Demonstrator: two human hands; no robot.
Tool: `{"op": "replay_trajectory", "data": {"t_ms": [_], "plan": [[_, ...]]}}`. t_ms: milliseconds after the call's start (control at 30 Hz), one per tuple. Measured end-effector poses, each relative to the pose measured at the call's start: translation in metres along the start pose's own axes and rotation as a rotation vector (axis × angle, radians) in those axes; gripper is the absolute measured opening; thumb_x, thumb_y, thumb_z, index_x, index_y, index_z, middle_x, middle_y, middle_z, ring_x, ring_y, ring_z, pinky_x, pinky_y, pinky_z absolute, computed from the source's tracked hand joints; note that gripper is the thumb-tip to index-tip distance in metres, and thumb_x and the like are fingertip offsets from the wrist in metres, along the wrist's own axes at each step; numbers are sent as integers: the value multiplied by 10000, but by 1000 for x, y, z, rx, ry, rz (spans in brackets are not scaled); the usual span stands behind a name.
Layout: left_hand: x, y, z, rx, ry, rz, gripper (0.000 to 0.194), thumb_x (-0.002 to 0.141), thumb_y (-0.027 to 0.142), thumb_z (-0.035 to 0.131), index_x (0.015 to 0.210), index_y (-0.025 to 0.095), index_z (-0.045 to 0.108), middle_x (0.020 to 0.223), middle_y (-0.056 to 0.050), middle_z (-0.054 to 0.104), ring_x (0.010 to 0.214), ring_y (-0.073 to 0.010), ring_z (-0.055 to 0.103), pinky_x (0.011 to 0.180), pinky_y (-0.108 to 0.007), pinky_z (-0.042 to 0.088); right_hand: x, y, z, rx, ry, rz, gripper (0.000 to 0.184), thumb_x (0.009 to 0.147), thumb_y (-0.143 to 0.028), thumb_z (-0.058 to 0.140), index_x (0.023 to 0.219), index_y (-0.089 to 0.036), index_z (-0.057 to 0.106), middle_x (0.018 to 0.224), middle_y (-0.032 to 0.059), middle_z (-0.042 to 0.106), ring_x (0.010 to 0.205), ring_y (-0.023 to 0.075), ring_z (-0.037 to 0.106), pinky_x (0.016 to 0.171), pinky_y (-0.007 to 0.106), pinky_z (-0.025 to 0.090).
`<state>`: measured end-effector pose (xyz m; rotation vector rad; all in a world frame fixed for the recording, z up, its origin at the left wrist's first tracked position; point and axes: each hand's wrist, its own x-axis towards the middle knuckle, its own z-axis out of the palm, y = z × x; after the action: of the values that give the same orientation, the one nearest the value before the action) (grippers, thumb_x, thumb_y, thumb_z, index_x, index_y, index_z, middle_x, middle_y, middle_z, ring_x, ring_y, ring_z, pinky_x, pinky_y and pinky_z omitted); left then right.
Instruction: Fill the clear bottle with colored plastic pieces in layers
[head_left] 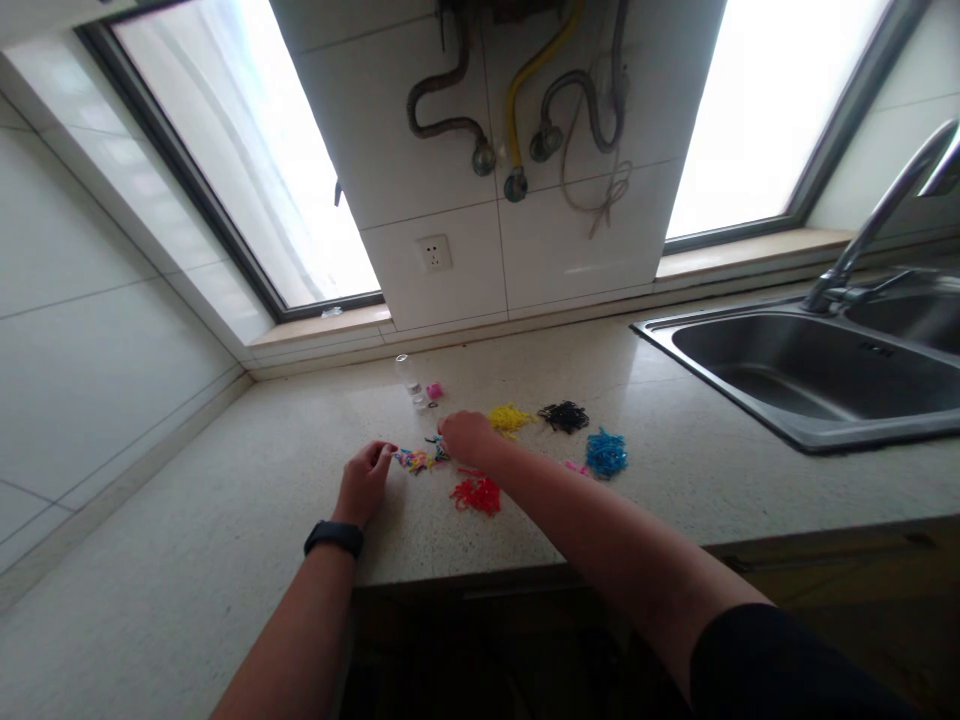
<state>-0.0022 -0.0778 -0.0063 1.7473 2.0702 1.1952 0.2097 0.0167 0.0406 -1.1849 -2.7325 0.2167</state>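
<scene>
Head view, looking down at a speckled beige stone countertop (pixel 225 560), with small elastic bands sorted into piles by colour near its middle.

Left hand (pixel 365 483): resting on the counter, black wristband (pixel 334 537) on the wrist, fingers curled with the tips at the left end of a small mixed-colour pile of loose bands (pixel 417 460). Fingertips look pinched at the pile edge; too small to tell whether they actually have a band.

Right hand (pixel 466 436): knuckles up, fingers bent down onto the right end of the same mixed pile. Grip hidden under the hand, so I cannot tell what it has hold of, if anything.

Mixed pile sits between the two hands, well in from the counter's front edge.

Sorted piles around it:
- red bands (pixel 477 494), just front of the right hand, partly beside the forearm
- yellow bands (pixel 510 418), just right of the right hand
- black bands (pixel 564 416), right of the yellow
- blue bands (pixel 605 453), front-right of the black
- a few pink bands (pixel 576 467), just left of the blue, against the forearm

Toward the back edge: small clear plastic bottle (pixel 409 378), upright, with a small pink cap-like piece (pixel 434 391) just beside it.

Stainless steel sink (pixel 810 375) is set into the counter's right end, with a chrome tap (pixel 870 225) behind it. White wall socket (pixel 434 253) on the tiled wall behind the counter.
</scene>
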Motion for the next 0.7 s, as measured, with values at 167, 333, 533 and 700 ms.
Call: {"op": "replay_trajectory", "data": {"t_ms": [167, 333, 533, 700], "plan": [[2, -2, 1, -20, -10, 17, 372, 912, 444, 473, 958, 168, 719, 865, -57, 722, 790, -211, 631, 706, -288, 443, 9, -2, 7, -6, -3, 54, 268, 906, -233, 531, 1061, -113, 714, 1103, 209, 701, 1047, 300, 662, 856, 404, 502], [1, -2, 1, -11, -5, 16, 367, 911, 442, 477, 948, 171, 722, 841, -48, 721, 755, -202, 628, 686, -283, 437, -2, 7, -3, 53, 22, 69, 268, 927, -313, 532, 1019, -156, 728, 1071, 164, 721, 1014, 268, 671, 835, 358, 492], [0, -2, 1, 20, -15, 34, 373, 918, 441, 465, 950, 165, 714, 802, -44, 710, 711, -192, 615, 644, -272, 427, -49, 41, -31, 368, 194, 22, 217, 911, -323, 583, 990, -188, 734, 947, 69, 745, 854, 172, 668, 750, 256, 457], [-5, 8, 3, 171, -29, 100, 336, 933, 418, 455, 935, 189, 700, 757, -35, 691, 667, -185, 608, 620, -268, 423, -125, 85, -52, 699, 395, 26, 223, 877, -363, 616, 905, -171, 726, 742, 32, 688, 649, 130, 574, 606, 246, 432]]}}
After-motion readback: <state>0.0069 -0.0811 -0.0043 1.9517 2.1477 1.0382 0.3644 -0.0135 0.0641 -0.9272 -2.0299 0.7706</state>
